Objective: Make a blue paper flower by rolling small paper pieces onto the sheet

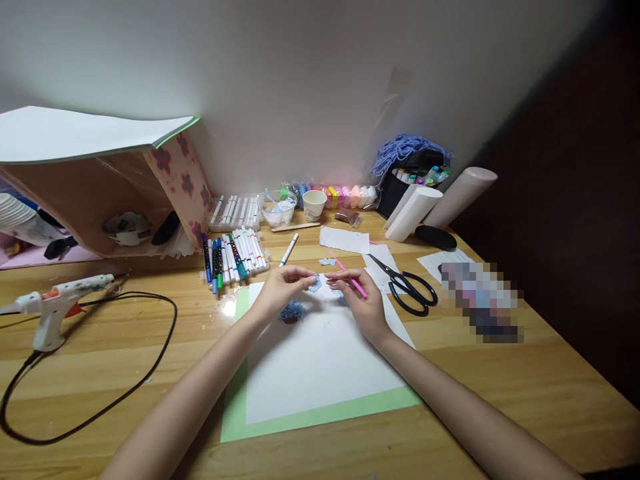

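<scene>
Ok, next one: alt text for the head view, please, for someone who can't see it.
A person's left hand pinches a small pale-blue piece and the right hand holds a pink stick, above a white sheet on green paper. Scissors lie to the right, a glue gun to the left.

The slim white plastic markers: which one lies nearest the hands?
The single slim white plastic marker lying alone on the wooden tabletop, just beyond the left hand; the others are bunched together in groups.
</scene>
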Motion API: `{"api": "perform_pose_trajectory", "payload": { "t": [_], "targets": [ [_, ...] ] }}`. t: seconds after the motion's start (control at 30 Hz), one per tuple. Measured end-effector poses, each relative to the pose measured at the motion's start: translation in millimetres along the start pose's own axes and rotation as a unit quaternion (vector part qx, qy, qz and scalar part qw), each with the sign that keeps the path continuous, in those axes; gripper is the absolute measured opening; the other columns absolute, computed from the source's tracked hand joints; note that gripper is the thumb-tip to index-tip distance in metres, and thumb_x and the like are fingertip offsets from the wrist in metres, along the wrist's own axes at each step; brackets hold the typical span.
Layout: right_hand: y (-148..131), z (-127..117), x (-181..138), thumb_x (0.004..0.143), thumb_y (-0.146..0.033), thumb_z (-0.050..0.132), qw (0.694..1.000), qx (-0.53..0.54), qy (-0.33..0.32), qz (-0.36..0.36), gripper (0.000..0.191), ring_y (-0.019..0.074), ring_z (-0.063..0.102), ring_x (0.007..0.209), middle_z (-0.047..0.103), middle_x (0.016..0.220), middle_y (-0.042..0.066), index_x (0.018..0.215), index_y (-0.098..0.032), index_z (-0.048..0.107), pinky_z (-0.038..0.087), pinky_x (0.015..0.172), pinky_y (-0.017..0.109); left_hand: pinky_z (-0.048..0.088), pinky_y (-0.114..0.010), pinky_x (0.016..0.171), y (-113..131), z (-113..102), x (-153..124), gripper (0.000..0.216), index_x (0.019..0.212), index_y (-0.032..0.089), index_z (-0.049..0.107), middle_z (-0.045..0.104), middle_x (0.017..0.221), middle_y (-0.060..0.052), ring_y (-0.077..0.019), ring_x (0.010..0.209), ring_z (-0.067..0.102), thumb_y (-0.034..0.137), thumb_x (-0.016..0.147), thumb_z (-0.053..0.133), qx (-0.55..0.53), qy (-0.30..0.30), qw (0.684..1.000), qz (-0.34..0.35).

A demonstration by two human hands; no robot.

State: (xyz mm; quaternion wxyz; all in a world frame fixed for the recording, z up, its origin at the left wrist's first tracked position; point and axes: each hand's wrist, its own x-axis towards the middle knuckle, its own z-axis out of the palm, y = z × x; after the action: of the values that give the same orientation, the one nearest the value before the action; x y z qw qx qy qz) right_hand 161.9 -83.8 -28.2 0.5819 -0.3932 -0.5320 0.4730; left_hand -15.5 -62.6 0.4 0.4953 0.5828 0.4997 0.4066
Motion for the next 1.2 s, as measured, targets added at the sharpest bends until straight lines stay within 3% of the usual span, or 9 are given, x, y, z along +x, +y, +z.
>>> {"api": "perform_pose_trajectory", "payload": {
  "t": [0.1,0.23,0.5,0.73,0.9,1.2],
  "targets": [
    [-5,7,-7,0.076,-0.027,0.071,1.000,0.013,-0.021,-0.007,0.019,0.0189,0.065,0.098,0.069,0.098,0.003,0.090,-0.024,0.059,0.053,0.087,0.037,0.049,-0.025,0.062,7,12,-10,0.036,0.075,0.014,0.068,0.070,0.072,-0.005,-0.0131,0.060,0.061,0.042,0.057,0.079,-0.112,-0.008,0.993,-0.047],
    [-8,10,-11,0.071,-0.023,0.075,0.999,0.033,0.001,-0.010,0.024,0.0190,0.066,0.097,0.068,0.094,0.002,0.088,-0.023,0.059,0.056,0.083,0.036,0.051,-0.026,0.062,14,22,-19,0.037,0.071,0.014,0.066,0.070,0.071,-0.005,-0.0141,0.061,0.063,0.041,0.051,0.083,-0.152,0.006,0.987,-0.059],
    [-13,6,-13,0.067,-0.022,0.078,0.998,0.004,0.061,-0.030,0.021,0.0130,0.063,0.073,0.062,0.075,-0.002,0.076,-0.022,0.059,0.055,0.072,0.029,0.051,-0.027,0.068,17,23,-21,0.031,0.068,0.014,0.067,0.071,0.074,-0.005,-0.0144,0.067,0.063,0.037,0.053,0.083,-0.138,0.013,0.989,-0.051],
    [-13,4,-13,0.073,-0.022,0.074,0.998,0.010,0.049,-0.046,0.016,0.0128,0.062,0.075,0.061,0.077,-0.002,0.078,-0.022,0.059,0.055,0.072,0.029,0.049,-0.028,0.072,14,21,-20,0.025,0.069,0.017,0.069,0.070,0.074,-0.003,-0.0143,0.070,0.062,0.036,0.058,0.080,-0.127,0.011,0.991,-0.050],
    [-12,4,-12,0.067,-0.022,0.079,0.999,0.027,0.019,-0.038,0.026,0.0139,0.064,0.078,0.062,0.081,-0.001,0.083,-0.023,0.057,0.056,0.074,0.031,0.048,-0.027,0.072,17,21,-21,0.026,0.070,0.016,0.068,0.070,0.074,-0.003,-0.0136,0.071,0.062,0.036,0.059,0.080,-0.129,0.030,0.989,-0.064],
    [-9,4,-11,0.070,-0.021,0.076,0.999,0.029,0.038,-0.023,0.022,0.0109,0.063,0.077,0.061,0.080,-0.003,0.082,-0.023,0.058,0.056,0.073,0.026,0.047,-0.026,0.073,19,22,-23,0.028,0.073,0.015,0.067,0.070,0.077,-0.003,-0.0134,0.074,0.062,0.036,0.061,0.080,-0.139,0.020,0.987,-0.074]
  ]
}}
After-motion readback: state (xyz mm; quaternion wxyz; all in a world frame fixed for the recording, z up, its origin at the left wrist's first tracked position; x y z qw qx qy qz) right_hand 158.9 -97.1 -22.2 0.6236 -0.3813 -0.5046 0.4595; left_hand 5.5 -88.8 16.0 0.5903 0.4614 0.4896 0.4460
